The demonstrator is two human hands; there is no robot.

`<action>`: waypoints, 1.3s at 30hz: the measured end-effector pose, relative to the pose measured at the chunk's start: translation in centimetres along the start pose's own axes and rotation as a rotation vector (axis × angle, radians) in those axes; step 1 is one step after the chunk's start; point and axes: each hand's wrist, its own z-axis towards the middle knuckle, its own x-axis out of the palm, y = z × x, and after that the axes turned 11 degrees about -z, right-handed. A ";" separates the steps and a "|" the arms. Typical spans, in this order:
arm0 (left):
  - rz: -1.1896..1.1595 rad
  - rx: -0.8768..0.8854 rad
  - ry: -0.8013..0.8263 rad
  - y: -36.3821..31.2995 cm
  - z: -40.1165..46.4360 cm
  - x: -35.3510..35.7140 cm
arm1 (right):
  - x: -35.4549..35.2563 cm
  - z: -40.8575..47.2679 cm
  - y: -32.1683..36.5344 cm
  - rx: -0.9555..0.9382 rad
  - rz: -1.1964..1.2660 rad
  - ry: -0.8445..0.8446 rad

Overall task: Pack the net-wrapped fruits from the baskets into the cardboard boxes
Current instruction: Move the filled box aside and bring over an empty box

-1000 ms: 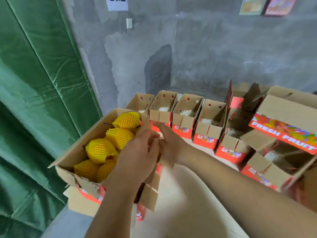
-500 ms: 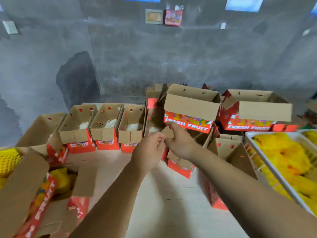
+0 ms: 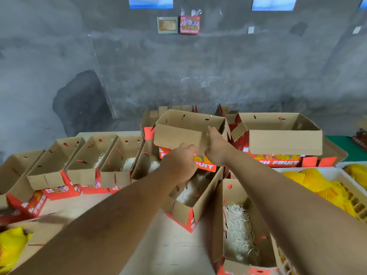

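Note:
An open cardboard box [image 3: 178, 135] marked FRESH FRUIT stands raised at the middle back of the table. My left hand [image 3: 179, 165] is curled at the lower edge of its folded-down front flap. My right hand [image 3: 217, 148] grips the flap's right edge, fingers over the rim. Yellow net-wrapped fruits [image 3: 317, 184] lie in a white basket [image 3: 288, 170] at the right. More netted fruit [image 3: 11, 248] shows at the bottom left, in a box whose flaps are partly out of view.
A row of open boxes [image 3: 79, 161] with straw padding runs along the left. Two more straw-lined boxes [image 3: 191, 199] [image 3: 240, 229] stand under my arms. Another raised box [image 3: 282, 139] sits at the back right. A grey wall stands behind the wooden table [image 3: 158, 247].
My view has swung right, away from the filled box at the left. Both hands have left that box and reached forward and up to the raised middle box's front flap.

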 end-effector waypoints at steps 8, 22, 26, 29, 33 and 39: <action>0.580 0.037 0.014 1.0 5.9 1.9 | 5.1 2.5 -9.3 0.026 -0.208 -0.048; 0.401 0.247 -0.303 1.8 -11.1 -4.9 | 1.9 -12.4 -3.3 -0.326 -0.059 -0.401; 0.301 0.169 -0.310 3.7 -22.7 -4.9 | 4.3 -20.7 0.7 -0.434 -0.066 -0.320; 0.180 0.128 -0.205 6.6 -30.9 -2.0 | 9.6 -27.0 2.1 -0.436 -0.136 -0.234; 0.038 -0.076 0.048 8.8 -37.4 5.0 | 18.8 -33.3 0.6 -0.196 -0.146 0.100; 0.081 -0.079 0.199 9.3 -39.9 10.1 | 23.1 -38.0 -1.3 -0.053 -0.130 0.232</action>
